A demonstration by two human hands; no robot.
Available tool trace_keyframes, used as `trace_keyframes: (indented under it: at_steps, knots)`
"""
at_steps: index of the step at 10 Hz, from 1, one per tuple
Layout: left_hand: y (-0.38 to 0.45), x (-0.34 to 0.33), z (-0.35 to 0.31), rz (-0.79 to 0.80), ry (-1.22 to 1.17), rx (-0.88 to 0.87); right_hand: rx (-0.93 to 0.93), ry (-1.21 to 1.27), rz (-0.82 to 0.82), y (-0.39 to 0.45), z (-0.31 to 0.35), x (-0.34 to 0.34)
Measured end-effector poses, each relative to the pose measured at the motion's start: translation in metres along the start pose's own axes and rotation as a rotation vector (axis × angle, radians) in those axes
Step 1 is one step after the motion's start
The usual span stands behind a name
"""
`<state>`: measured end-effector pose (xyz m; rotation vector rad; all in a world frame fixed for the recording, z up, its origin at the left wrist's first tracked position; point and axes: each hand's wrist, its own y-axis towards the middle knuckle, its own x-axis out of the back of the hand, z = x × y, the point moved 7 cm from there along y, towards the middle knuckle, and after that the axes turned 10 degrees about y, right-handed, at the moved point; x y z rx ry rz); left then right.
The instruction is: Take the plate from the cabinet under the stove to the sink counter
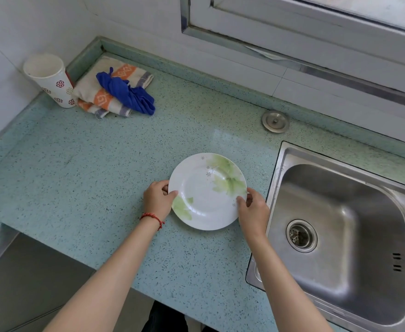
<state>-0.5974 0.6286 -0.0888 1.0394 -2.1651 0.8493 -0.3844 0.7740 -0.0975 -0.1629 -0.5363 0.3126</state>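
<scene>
A white plate (207, 191) with green leaf prints sits on the speckled counter (88, 164), just left of the steel sink (340, 224); the left hand (157, 200) pinches its left rim, the right hand (253, 210) its right rim; a cup (50, 80), a folded towel (96, 97) and a blue cloth (128, 93) lie well apart in the far corner.

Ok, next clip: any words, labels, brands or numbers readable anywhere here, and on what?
None: no readable text in this view.
Cup: red and green flower patterns only, no words.
Plate, held by the left hand and right hand: green leaf print, no lettering.
Striped towel, blue cloth, sink: no labels visible.
</scene>
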Motion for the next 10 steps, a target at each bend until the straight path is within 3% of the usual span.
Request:
trace_keyframes:
  at_steps: [5,7,10]
  knots:
    - [-0.03,0.007,0.011,-0.007,-0.026,-0.054,0.133,-0.071,-0.023,-0.034,0.01,0.009]
    - [-0.052,0.01,0.012,0.018,0.082,-0.19,0.136,-0.159,0.043,-0.061,0.01,0.006]
    - [-0.1,0.019,0.0,0.046,0.348,-0.442,0.303,-0.383,0.157,-0.107,0.024,0.014]
